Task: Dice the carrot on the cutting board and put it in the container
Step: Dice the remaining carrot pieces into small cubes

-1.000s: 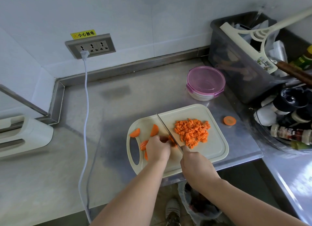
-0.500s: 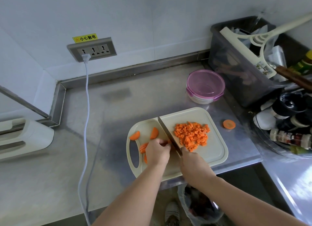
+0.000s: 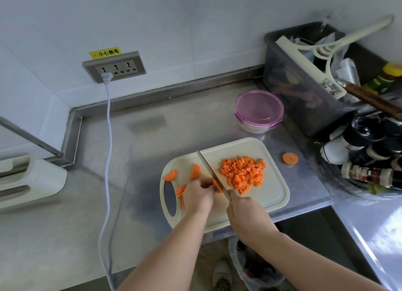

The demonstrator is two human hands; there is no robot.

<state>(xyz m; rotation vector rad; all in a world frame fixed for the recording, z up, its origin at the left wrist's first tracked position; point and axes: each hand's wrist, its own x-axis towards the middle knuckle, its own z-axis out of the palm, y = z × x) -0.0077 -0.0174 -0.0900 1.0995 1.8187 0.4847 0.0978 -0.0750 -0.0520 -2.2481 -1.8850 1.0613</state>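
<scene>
A cream cutting board lies on the steel counter. A pile of diced carrot covers its right half. Two half-round carrot slices lie on its left side, with more slices beside my left hand. My left hand holds carrot slices down on the board with curled fingers. My right hand grips the handle of a knife, whose blade lies against those held slices. A round container with a pink lid stands behind the board, lid on.
One carrot round lies on the counter right of the board. A grey bin with utensils and a bowl of spice bottles crowd the right side. A white cable hangs from the wall socket. A white appliance sits left.
The knife blade has risen and come down again on the held slices, close to my left fingers. Both hands stay in nearly the same place on the board.
</scene>
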